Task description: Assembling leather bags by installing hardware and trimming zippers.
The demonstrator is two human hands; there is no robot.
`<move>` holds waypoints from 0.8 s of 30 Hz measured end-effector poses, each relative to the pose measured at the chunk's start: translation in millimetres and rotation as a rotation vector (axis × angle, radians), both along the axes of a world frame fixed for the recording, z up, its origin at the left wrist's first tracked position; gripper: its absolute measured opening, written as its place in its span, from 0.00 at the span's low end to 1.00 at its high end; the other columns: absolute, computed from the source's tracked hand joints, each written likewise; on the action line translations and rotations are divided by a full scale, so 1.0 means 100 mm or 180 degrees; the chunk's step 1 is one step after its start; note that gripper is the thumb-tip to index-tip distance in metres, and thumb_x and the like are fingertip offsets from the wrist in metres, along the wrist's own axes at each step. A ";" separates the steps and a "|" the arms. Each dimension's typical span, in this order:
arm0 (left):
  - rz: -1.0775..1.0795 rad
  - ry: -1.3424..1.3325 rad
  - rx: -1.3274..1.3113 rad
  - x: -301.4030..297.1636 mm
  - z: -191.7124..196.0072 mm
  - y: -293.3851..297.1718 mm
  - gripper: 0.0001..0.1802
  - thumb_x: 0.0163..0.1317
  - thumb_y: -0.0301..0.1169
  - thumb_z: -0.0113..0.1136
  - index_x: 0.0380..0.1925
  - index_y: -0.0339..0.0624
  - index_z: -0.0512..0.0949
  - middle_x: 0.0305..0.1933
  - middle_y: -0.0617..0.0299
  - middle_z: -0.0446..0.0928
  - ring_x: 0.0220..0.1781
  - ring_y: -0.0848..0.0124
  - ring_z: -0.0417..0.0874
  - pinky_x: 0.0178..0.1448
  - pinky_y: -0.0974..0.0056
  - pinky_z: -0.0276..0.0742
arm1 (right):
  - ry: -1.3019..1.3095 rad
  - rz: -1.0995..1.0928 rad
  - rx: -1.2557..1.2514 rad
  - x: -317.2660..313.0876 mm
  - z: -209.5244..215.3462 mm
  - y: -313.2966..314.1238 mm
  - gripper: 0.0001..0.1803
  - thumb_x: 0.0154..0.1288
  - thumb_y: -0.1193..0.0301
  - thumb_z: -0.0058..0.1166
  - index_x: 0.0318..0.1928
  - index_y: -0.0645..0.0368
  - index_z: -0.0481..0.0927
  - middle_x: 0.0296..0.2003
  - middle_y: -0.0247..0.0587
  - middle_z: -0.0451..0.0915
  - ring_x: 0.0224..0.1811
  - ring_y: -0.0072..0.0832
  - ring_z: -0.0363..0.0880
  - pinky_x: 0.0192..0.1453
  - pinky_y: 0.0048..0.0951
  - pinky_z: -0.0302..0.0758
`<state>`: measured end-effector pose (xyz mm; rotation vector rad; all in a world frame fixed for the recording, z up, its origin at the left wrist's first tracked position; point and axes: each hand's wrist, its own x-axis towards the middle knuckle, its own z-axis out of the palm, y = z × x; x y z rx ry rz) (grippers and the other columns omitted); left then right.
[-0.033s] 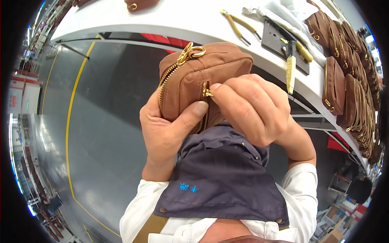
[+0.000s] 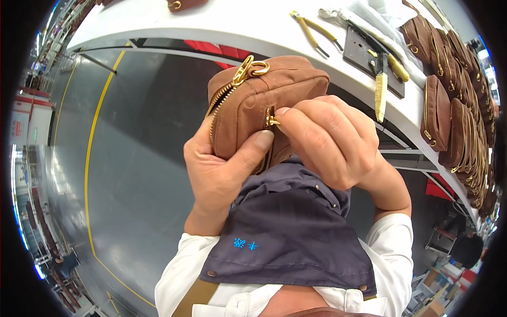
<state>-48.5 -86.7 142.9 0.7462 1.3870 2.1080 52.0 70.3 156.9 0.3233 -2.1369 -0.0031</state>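
Left hand: wrapped round the brown bag, thumb on its front
Right hand: fingertips pinching the gold front zip pull
Bag: held between the hands, before the dark apron
Progress: appears assembled, gold fittings on — main zip partly open, not closed; front zip's closure hard to tell
Surface: white, bearing pliers, a dark plate and rows of brown bags
Room: grey floor — yellow line at left
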 end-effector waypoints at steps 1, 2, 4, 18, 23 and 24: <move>0.0116 0.0136 -0.0098 0.02 -0.04 -0.03 0.19 0.59 0.19 0.69 0.51 0.30 0.81 0.45 0.61 0.84 0.47 0.75 0.83 0.57 0.68 0.79 | 0.0033 0.0080 -0.0097 -0.02 -0.04 -0.02 0.15 0.49 0.84 0.66 0.41 0.71 0.82 0.31 0.44 0.80 0.28 0.35 0.81 0.28 0.30 0.81; 0.0222 0.0147 -0.0040 0.05 -0.07 -0.06 0.19 0.59 0.19 0.69 0.51 0.30 0.81 0.45 0.61 0.84 0.47 0.75 0.83 0.57 0.68 0.79 | -0.0100 0.0116 -0.0098 -0.03 -0.06 -0.04 0.15 0.49 0.84 0.66 0.41 0.71 0.82 0.31 0.44 0.80 0.28 0.35 0.81 0.29 0.31 0.81; 0.0379 0.0729 -0.0206 0.09 -0.12 -0.11 0.17 0.60 0.20 0.69 0.50 0.30 0.82 0.45 0.61 0.84 0.45 0.76 0.83 0.52 0.68 0.80 | 0.0266 0.0189 -0.0113 -0.07 -0.10 -0.08 0.20 0.40 0.78 0.61 0.39 0.72 0.81 0.30 0.43 0.77 0.26 0.31 0.78 0.26 0.27 0.77; 0.1520 0.2386 -0.0421 0.04 -0.14 -0.15 0.11 0.53 0.18 0.72 0.37 0.30 0.85 0.33 0.55 0.83 0.29 0.65 0.86 0.33 0.66 0.80 | 0.0334 0.0075 0.0137 -0.19 -0.06 -0.29 0.18 0.42 0.81 0.61 0.39 0.75 0.82 0.30 0.47 0.79 0.28 0.34 0.82 0.29 0.30 0.82; 0.1837 0.2766 -0.0346 -0.07 -0.16 -0.09 0.11 0.51 0.18 0.73 0.35 0.31 0.85 0.30 0.56 0.82 0.26 0.63 0.85 0.30 0.65 0.79 | 0.0004 0.0122 -0.0352 -0.32 -0.09 -0.29 0.16 0.50 0.86 0.62 0.43 0.73 0.81 0.32 0.48 0.81 0.28 0.35 0.83 0.29 0.29 0.81; 0.1854 0.2731 -0.0348 -0.09 -0.16 -0.09 0.11 0.51 0.18 0.73 0.35 0.31 0.85 0.30 0.56 0.82 0.26 0.63 0.85 0.30 0.65 0.79 | 0.0074 0.0144 -0.0413 -0.34 -0.10 -0.28 0.17 0.48 0.86 0.62 0.42 0.75 0.81 0.32 0.48 0.81 0.28 0.35 0.83 0.29 0.29 0.81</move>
